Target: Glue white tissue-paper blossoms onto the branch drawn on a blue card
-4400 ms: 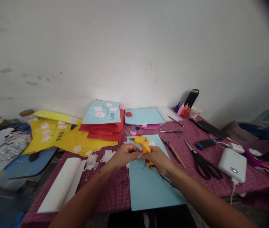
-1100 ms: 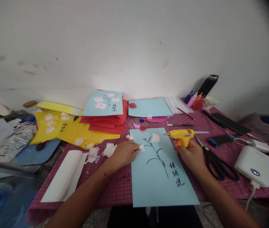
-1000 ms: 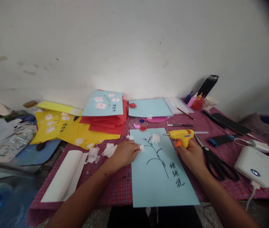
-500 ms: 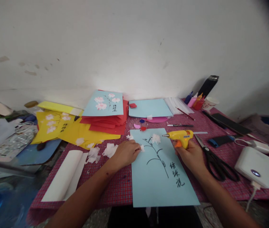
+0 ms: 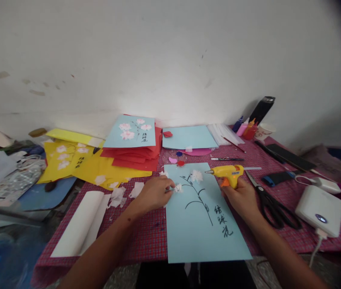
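A light blue sheet (image 5: 185, 237) lies in front of me, bearing a black brush-drawn branch (image 5: 201, 194) and written characters. One crumpled white paper flower (image 5: 196, 176) sits at the branch's upper right, and a smaller white paper flower (image 5: 178, 187) at its upper left. My left hand (image 5: 157, 192) hovers at the sheet's left edge, its thumb and forefinger parted beside the smaller flower. In my right hand (image 5: 240, 196) is a yellow hot glue gun (image 5: 229, 173), gripped by its handle, nozzle pointing left above the sheet.
Torn white paper pieces (image 5: 117, 196) and a folded white sheet (image 5: 78, 224) lie left. Behind are a red paper stack (image 5: 134, 158) topped by a finished blue flower picture (image 5: 128, 138), and yellow sheets (image 5: 98, 168). To the right: black scissors (image 5: 274, 206), a white power bank (image 5: 321, 210), paint bottles (image 5: 244, 127).
My left hand has drawn back slightly to the left, fingers parting from the small white paper flower, which now shows more fully on the sheet. The glue gun stays nearly still.
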{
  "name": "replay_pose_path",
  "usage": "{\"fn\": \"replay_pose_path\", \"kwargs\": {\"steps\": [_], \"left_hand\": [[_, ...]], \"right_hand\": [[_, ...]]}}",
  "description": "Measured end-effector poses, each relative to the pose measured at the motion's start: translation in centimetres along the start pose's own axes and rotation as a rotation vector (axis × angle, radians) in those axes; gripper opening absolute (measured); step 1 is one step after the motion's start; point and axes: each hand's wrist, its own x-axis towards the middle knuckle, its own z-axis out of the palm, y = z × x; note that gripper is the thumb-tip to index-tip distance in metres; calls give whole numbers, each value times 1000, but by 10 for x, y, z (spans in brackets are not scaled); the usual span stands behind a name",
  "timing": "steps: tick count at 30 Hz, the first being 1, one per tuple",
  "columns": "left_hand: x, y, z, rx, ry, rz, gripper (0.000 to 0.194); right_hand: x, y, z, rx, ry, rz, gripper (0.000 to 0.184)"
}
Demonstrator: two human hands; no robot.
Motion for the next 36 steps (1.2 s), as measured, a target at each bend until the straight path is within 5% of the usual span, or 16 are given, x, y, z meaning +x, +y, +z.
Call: {"fn": "replay_pose_path", "kwargs": {"steps": [15, 25, 36], "left_hand": [[-2, -22, -21, -173, 135, -91, 26], [-12, -16, -27, -118, -121, 155, 25], [-10, -19, -25, -92, -198, 151, 25]], "right_hand": [[4, 6, -1, -37, 3, 12, 27], [7, 14, 2, -102, 20, -55, 28], [3, 10, 1, -143, 28, -67, 29]]}}
